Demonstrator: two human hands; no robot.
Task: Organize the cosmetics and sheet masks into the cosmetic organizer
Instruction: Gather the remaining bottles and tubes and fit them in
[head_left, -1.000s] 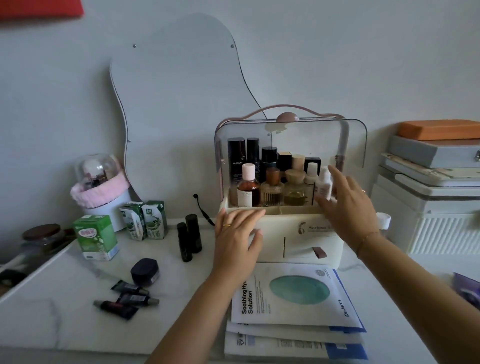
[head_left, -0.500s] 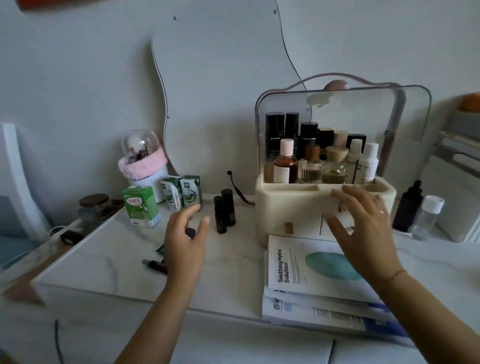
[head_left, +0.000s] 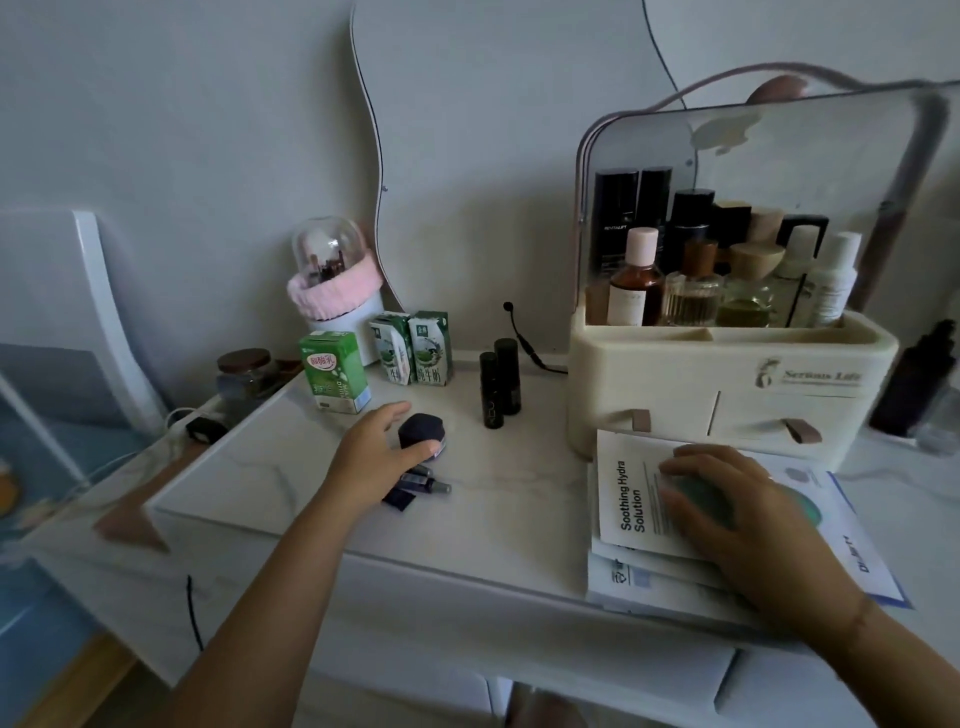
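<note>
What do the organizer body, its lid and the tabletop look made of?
Organizer body: likely cream matte plastic, moulded edges. Lid: clear glossy plastic, bottles show through. Tabletop: white marble-look surface, grey veins; stone or laminate, can't tell.

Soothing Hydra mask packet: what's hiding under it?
Under the top packet, more sheet mask packets are stacked, edges peeking out. The right hand rests on top. How many lie hidden, I cannot count.
</note>
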